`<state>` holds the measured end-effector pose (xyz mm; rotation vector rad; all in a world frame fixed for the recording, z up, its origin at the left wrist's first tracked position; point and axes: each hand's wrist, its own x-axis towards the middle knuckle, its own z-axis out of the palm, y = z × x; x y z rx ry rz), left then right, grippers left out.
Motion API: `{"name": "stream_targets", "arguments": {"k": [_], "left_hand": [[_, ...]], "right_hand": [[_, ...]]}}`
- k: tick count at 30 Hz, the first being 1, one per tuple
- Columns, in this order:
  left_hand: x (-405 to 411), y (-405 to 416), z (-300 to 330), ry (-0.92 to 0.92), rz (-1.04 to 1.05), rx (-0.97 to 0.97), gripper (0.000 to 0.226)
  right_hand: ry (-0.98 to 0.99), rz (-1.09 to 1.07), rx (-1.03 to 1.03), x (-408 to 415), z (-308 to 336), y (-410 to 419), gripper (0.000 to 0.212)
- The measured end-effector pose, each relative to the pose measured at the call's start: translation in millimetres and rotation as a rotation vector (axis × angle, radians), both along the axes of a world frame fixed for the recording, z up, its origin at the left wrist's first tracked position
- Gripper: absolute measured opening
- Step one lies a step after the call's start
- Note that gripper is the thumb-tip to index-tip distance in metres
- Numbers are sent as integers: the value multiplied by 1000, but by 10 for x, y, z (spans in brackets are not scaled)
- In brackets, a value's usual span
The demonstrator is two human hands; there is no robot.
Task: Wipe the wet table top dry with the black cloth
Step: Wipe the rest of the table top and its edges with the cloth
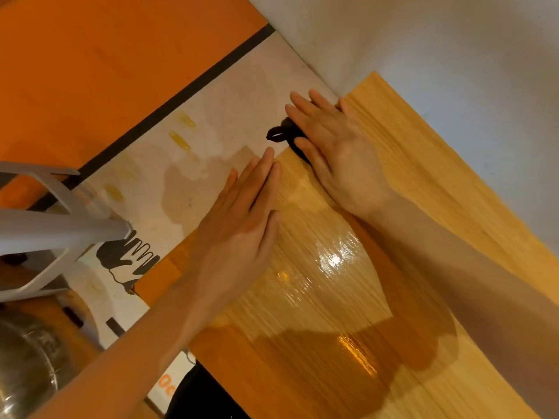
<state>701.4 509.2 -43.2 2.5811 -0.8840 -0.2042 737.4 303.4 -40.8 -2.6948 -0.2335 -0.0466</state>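
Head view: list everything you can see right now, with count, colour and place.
table top: one, light wood grain, fills the right and lower frame; a wet sheen shows near its middle.
black cloth: one, black, at the table's far edge, mostly hidden under the right hand.
floor: pale with a dark stripe and a black hand-shaped print, left of the table.
white stool: one, white frame, far left.
metal bowl: one, silver, bottom left corner.
wall: pale, top right.
left hand: flat on the table edge.
right hand: pressed flat on the cloth.
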Motion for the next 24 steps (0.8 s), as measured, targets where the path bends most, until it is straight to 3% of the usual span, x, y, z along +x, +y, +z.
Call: {"name": "stream_targets", "arguments": {"k": [8, 17, 24], "left_hand": [[-352, 621, 12, 72, 112, 3, 55], [-431, 748, -14, 35, 131, -3, 56], [-496, 831, -76, -69, 142, -45, 54]], "right_hand": [[79, 12, -15, -1320, 195, -170, 44], [51, 1, -41, -213, 58, 341, 43], [115, -43, -46, -1378, 229, 314, 46]]}}
